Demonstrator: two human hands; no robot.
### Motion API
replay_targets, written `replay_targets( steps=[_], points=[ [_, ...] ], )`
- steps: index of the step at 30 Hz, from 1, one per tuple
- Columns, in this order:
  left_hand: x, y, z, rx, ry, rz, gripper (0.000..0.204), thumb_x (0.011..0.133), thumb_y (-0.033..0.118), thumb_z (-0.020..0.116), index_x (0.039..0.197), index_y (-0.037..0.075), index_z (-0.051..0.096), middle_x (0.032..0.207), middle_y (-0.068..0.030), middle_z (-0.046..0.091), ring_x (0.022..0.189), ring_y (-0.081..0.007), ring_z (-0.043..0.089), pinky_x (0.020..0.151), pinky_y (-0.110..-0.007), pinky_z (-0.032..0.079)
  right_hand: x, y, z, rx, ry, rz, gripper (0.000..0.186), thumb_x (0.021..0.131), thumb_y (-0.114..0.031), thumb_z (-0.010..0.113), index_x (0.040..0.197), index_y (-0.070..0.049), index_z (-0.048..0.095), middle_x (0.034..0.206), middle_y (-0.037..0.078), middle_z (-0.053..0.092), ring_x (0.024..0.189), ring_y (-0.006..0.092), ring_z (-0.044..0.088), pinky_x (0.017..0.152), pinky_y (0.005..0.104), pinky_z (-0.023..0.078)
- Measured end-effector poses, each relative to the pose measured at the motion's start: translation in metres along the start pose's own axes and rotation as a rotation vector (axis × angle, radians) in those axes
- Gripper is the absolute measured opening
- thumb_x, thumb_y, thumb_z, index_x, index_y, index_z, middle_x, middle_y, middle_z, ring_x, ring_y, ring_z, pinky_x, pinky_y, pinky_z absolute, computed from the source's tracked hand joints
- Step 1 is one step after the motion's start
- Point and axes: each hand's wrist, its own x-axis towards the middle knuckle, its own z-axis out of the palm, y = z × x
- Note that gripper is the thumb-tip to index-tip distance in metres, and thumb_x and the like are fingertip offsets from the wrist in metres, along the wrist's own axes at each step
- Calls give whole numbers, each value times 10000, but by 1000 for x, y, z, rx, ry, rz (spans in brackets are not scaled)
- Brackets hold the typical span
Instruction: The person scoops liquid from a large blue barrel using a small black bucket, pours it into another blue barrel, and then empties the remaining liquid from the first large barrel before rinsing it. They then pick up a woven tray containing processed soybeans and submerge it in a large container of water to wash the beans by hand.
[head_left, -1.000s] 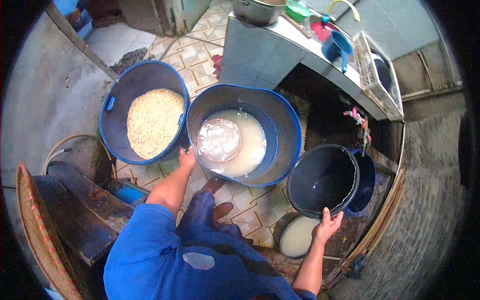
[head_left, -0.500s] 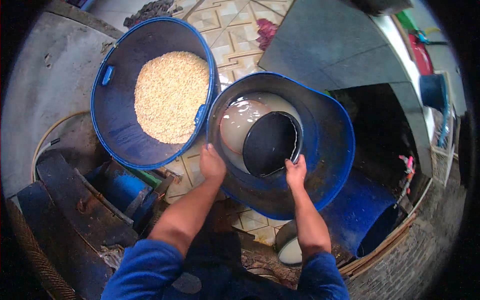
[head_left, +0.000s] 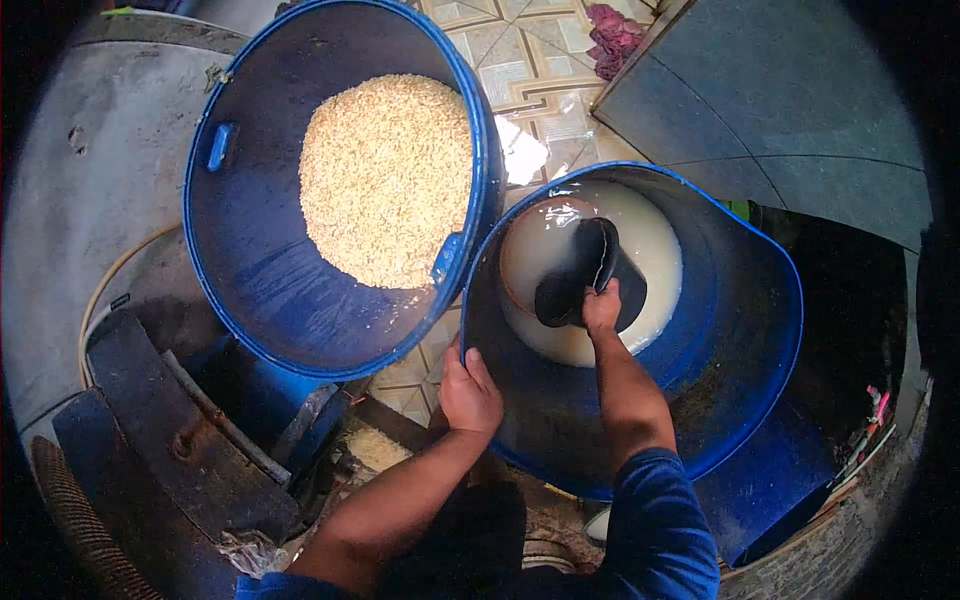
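A blue plastic drum stands in front of me, holding cloudy whitish liquid. My left hand is closed on the drum's rim at its near left side. My right hand reaches inside, its fingers gripping the edge of a black bucket. That bucket is tipped sharply, partly down in the liquid. A reddish-brown round edge shows in the liquid at its left side. Beside the drum, a second blue tub holds a heap of pale, wet-looking grains or beans.
Patterned tiles cover the floor beyond, with a dark pink cloth on it. At the right lie a grey slab and another blue drum. Dark machinery with a metal plate and a hose occupy the left.
The black bucket has turned from mouth-up to steeply tipped in the liquid, with my right hand on its edge. My left hand stays on the drum's rim. The whole view has shifted.
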Motion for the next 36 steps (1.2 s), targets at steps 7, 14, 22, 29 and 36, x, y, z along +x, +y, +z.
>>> replay_targets(
  steps=[7,14,22,29,36],
  points=[
    [-1,-6,-4,-15,-73,-36,330,963,215,436,1220,16,493,1042,-240,603,943,-442,581,794,-488,459,6,12,44,79,51,46,317,747,-99,631,1014,-16,483,902,234,638,902,424,621,823,432,475],
    [-2,-8,-2,5,-70,-51,339,965,226,429,1216,7,492,1046,-243,603,953,-444,581,803,-483,461,1,17,94,325,86,75,279,725,-114,643,967,-9,553,917,193,652,882,354,641,817,405,479],
    [1,-7,-3,-29,22,24,279,985,238,404,1097,12,523,921,-236,621,876,-453,587,743,-467,458,-21,-8,23,960,-274,310,170,730,-11,555,851,-125,518,715,31,547,573,167,522,477,323,426],
    [1,1,-3,82,63,-28,335,975,297,396,1092,7,517,971,-263,610,882,-481,563,749,-538,424,-96,-24,-88,1225,-330,355,319,727,20,526,1016,-111,551,746,5,553,549,135,526,399,262,417],
    [6,-7,6,54,102,29,395,979,329,377,1084,-25,518,947,-310,600,875,-494,570,764,-537,434,-204,-21,-203,1383,-175,159,465,705,39,532,1161,-45,510,1005,40,631,796,154,628,517,251,521]
  ],
)
